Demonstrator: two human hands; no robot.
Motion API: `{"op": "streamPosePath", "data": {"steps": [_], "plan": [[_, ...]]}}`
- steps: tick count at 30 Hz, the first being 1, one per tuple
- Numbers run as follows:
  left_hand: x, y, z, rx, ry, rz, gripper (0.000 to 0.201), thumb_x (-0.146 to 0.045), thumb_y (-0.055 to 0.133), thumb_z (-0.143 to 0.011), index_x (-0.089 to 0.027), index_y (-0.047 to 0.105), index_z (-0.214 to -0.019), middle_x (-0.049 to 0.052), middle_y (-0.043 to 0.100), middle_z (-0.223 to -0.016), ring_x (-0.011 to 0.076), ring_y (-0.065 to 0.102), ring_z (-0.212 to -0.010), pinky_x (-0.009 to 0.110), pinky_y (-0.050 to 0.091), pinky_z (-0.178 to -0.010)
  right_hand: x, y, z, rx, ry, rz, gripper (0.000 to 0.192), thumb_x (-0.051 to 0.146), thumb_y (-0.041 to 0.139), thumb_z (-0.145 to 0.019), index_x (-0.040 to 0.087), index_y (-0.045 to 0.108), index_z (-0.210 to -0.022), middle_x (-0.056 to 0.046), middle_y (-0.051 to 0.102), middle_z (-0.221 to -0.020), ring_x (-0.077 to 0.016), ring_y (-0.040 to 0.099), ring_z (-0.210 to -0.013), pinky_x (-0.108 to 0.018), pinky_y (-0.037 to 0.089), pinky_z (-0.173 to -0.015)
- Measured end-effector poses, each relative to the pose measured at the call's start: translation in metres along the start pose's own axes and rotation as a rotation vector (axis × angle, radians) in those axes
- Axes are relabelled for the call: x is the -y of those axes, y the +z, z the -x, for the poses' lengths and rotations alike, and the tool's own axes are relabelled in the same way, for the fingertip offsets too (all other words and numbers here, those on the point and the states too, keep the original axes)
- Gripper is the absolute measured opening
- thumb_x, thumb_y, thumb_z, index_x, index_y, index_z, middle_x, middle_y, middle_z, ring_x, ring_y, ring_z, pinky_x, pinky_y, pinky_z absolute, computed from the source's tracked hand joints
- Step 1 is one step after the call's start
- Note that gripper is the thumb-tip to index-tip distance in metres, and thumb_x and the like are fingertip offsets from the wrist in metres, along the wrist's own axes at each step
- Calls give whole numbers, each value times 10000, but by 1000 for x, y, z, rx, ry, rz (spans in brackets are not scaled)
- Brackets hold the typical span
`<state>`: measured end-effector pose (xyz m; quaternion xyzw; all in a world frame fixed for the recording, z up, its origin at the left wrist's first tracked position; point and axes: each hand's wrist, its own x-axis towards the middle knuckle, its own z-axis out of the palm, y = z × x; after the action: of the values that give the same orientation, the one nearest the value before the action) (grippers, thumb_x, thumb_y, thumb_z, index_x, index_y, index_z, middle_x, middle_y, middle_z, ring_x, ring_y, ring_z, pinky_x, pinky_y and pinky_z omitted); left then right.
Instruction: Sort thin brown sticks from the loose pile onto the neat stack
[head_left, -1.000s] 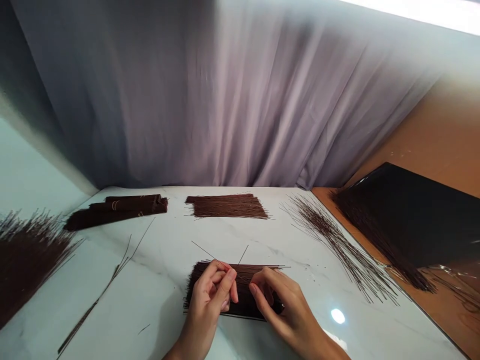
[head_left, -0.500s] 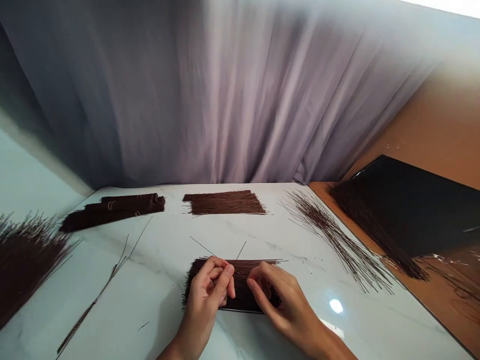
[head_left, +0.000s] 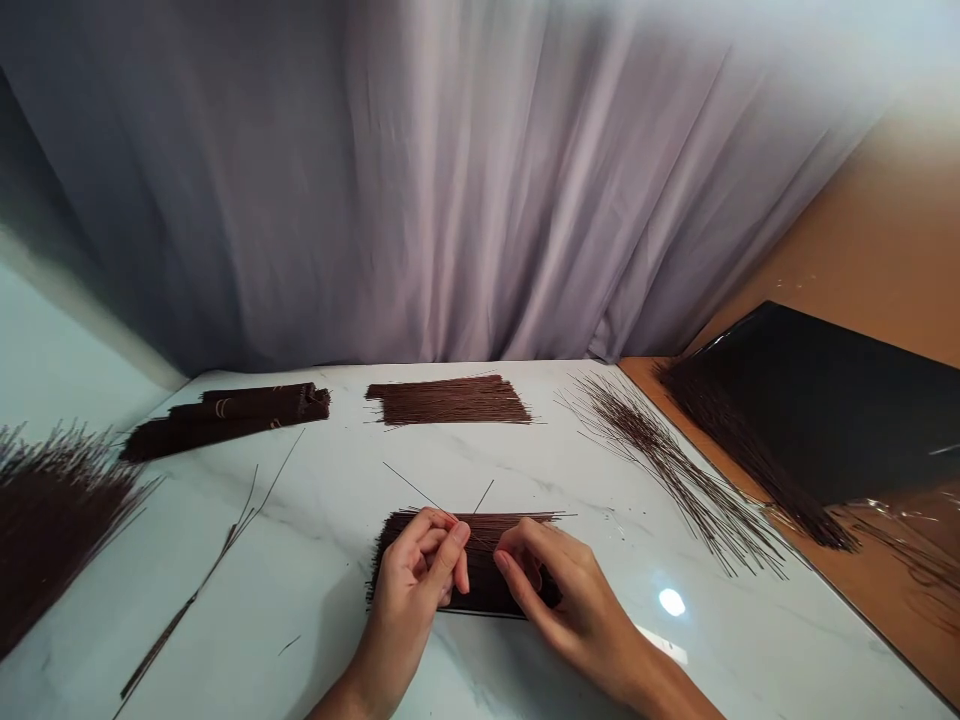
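Note:
My left hand [head_left: 424, 565] is closed, thumb and forefinger pinching a thin dark brown stick [head_left: 416, 490] that slants up to the left. A second thin stick [head_left: 484, 496] rises to the right between my hands; its lower end is hidden. My right hand [head_left: 551, 580] is also closed, with thumb and forefinger pressed together, and a thin stick seems to reach its fingertips from the left hand. Both hands hover over a dense pile of brown sticks [head_left: 487, 590], whose ends show beyond the left hand.
Farther back lie a flat brown stick bundle [head_left: 454, 402] and dark tied bundles [head_left: 225, 415]. Loose sticks [head_left: 667, 460] spread at the right, beside a black sheet [head_left: 825, 410]. At left are a large stick heap [head_left: 60, 540] and a few sticks [head_left: 199, 590]. A curtain [head_left: 450, 200] hangs behind.
The view has shifted very slightly. Both hands keep their pinches in nearly the same place, and the stick in the left hand points a little higher.

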<state>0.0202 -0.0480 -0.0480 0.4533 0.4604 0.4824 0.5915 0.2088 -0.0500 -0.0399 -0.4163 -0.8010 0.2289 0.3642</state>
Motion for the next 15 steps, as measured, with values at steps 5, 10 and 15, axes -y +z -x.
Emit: {"op": "streamPosePath", "data": {"steps": [5,10,15], "plan": [[1,0,1,-7,5,-29,343,-509,673,-929,-179,604,-871,-65,491,-575,78,378,-534,169,275,-495,-2,0,0,-9,-11,-13,148,229,483,-1039,220,548,-906,12,546,-727,-139,482,-624,-270,370,-587],[3,0,0,20,36,-26,326,-506,635,-954,-191,587,-885,-46,568,-641,65,385,-477,164,269,-430,-5,3,2,13,-15,-17,160,235,466,-1048,218,555,-915,16,529,-723,-137,469,-616,-270,368,-592],[-2,-2,1,37,74,-101,305,-467,575,-1005,-193,579,-873,-31,605,-679,79,482,-537,173,347,-491,-2,-4,-2,116,133,-163,247,367,440,-1069,218,559,-913,4,566,-766,-144,486,-664,-263,393,-617]]}}
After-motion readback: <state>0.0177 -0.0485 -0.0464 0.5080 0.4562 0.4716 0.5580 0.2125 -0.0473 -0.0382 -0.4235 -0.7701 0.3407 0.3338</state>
